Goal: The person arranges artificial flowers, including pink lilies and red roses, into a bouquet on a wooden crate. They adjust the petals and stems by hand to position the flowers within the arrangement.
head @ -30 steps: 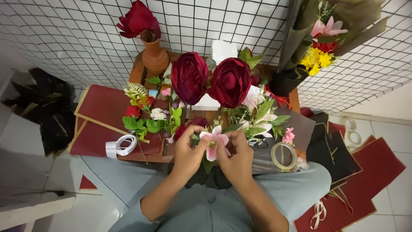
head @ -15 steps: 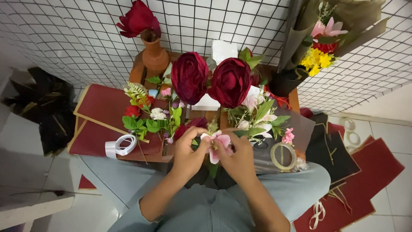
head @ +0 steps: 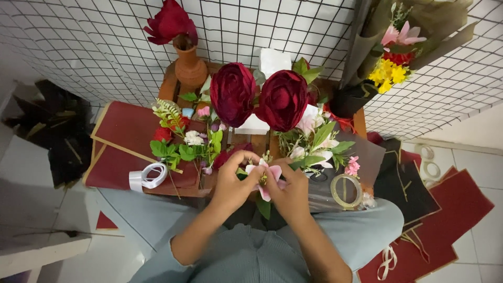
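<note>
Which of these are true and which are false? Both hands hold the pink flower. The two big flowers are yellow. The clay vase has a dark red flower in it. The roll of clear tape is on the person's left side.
1. Both hands hold the pink flower. True: the left hand and the right hand pinch the pink flower between them.
2. The two big flowers are yellow. False: the two big flowers are dark red.
3. The clay vase has a dark red flower in it. True: the clay vase holds a dark red flower.
4. The roll of clear tape is on the person's left side. False: the clear tape roll lies to the right; a white ribbon roll lies to the left.
</note>
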